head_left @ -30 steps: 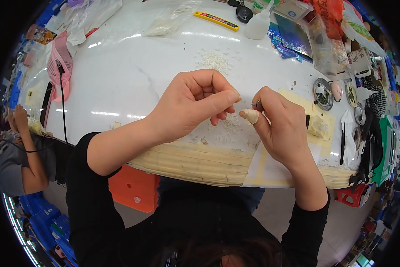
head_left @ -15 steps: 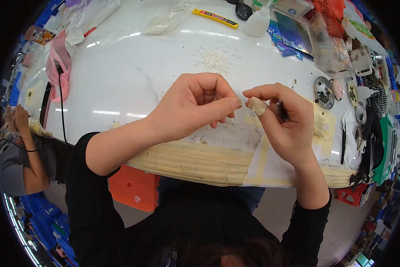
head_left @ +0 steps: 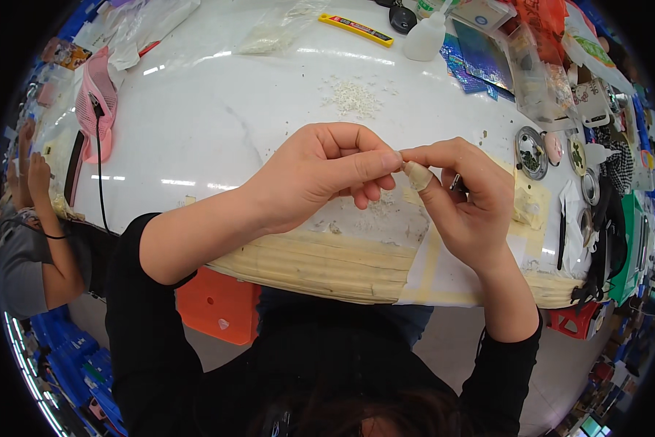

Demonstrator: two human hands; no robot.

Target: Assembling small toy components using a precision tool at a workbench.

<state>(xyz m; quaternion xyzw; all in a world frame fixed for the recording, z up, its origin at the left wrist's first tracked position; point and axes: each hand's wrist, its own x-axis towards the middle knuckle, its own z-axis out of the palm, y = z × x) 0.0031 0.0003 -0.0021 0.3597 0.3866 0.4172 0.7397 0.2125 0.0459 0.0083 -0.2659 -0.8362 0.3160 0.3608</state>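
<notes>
My left hand (head_left: 309, 171) is closed in a pinch of thumb and forefinger. Whatever sits between those fingertips is too small to make out. Its tips meet the fingertips of my right hand (head_left: 462, 193), whose thumb is wrapped in beige tape (head_left: 418, 175). Tucked against the curled fingers of the right hand is a small dark metallic thing (head_left: 458, 183), mostly hidden. Beyond the hands, a scatter of tiny white pieces (head_left: 353, 97) lies on the white table (head_left: 196, 102). More pale bits lie below the left fingers.
A yellow cutter knife (head_left: 356, 30), a white squeeze bottle (head_left: 424, 38) and shiny blue sheets (head_left: 480, 62) lie at the back. Round tins (head_left: 533, 153) stand at right. A pink mesh item (head_left: 98, 109) with a black cable is at left, near another person's arm (head_left: 61, 255).
My left fingertips have moved slightly right and now meet those of the right hand, closing the small gap between them. The other person's hands at far left have shifted.
</notes>
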